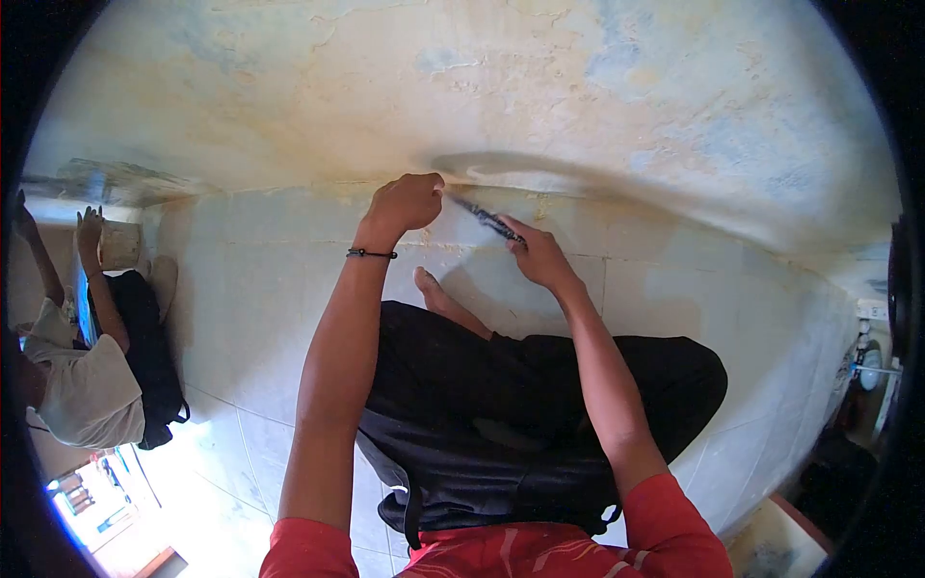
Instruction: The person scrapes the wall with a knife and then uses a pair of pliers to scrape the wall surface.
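Note:
My right hand (pixel 538 255) is closed around the lower end of a slim tool with a dark, speckled handle (pixel 501 226). Its thin tip points up and left toward my other hand; blur hides what kind of tool it is. My left hand (pixel 407 204), with a dark bracelet at the wrist, is closed with the fingers curled in, close to the foot of the wall (pixel 385 106). Whatever those fingers may pinch is hidden. Between my hands and my lap lies the tiled floor (pixel 549 299), with yellowish stains along the seam at the wall.
My bare foot (pixel 448 303) and crossed legs in black trousers (pixel 501 414) are just below my hands. At far left another person (pixel 92 385) sits by the wall, arms raised. Peeling, patchy paint covers the wall. Assorted items (pixel 867 366) stand at the right edge.

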`<act>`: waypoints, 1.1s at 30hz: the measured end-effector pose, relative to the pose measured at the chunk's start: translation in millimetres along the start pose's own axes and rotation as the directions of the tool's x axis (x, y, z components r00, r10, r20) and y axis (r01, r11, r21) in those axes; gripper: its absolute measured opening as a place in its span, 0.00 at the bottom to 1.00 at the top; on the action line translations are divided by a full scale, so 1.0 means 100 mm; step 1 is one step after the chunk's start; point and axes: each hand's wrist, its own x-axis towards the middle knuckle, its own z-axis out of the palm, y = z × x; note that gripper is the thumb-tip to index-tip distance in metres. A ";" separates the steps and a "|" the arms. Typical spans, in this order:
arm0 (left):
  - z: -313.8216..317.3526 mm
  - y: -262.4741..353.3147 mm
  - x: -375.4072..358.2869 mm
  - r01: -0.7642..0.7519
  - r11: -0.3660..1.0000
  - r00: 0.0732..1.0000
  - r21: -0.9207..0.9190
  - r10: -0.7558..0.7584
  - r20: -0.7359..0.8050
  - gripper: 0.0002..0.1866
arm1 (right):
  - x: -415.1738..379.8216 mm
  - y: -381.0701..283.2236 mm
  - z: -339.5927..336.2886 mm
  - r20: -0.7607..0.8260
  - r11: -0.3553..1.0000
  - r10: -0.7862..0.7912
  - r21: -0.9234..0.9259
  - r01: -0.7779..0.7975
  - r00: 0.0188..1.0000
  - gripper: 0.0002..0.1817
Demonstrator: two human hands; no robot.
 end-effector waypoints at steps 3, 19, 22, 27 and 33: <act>-0.01 0.01 -0.01 0.028 1.000 1.000 0.009 -0.028 -0.001 0.17 | 0.05 0.12 0.11 0.090 0.968 -0.249 -0.001 0.250 0.964 0.25; -0.02 0.00 -0.01 -0.014 1.000 1.000 -0.001 0.014 -0.008 0.17 | 0.00 0.04 0.16 0.062 0.958 -0.271 -0.077 0.276 0.960 0.25; -0.02 0.01 -0.03 -0.018 1.000 0.999 0.001 0.018 -0.028 0.17 | 0.00 -0.02 0.12 -0.040 0.965 -0.194 -0.185 0.184 0.980 0.26; -0.03 0.03 -0.01 -0.020 1.000 0.997 -0.014 0.019 -0.071 0.16 | -0.03 0.00 0.32 -0.114 0.935 -0.232 -0.301 0.189 0.966 0.28; -0.06 0.01 0.02 -0.003 0.998 0.981 -0.056 -0.008 -0.195 0.16 | -0.09 -0.10 0.39 0.047 0.890 -0.403 -0.215 0.403 0.914 0.27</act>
